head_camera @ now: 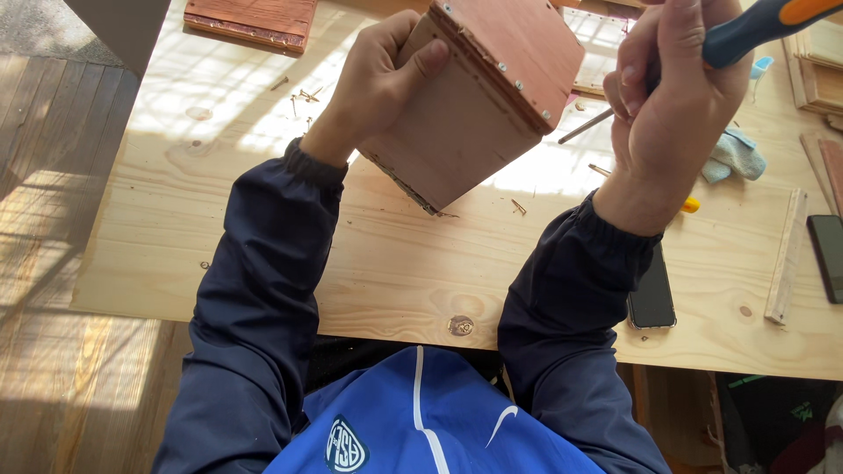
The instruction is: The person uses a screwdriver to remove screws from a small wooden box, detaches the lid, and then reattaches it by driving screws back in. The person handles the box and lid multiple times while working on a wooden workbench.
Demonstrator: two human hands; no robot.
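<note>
Left hand: the left hand [378,83] is clamped on the wooden box [479,96], thumb pressed on one face, the other fingers behind it.
Right hand: the right hand [672,96] is closed around a screwdriver [746,31] with a blue and orange handle; its metal shaft points down and left, toward the box.
Box: reddish-brown wood, tilted on one corner, which is low over the table [395,254]; whether it touches I cannot tell. Small screws sit in a row along its upper edge.
Hands together: they are apart, one on each side of the box.
On the table: loose screws [303,95] near the left hand, a dark phone [652,298] partly under the right sleeve, a light blue cloth [736,156], a wooden strip [786,256] at the right, a reddish board [253,19] at the far edge.
</note>
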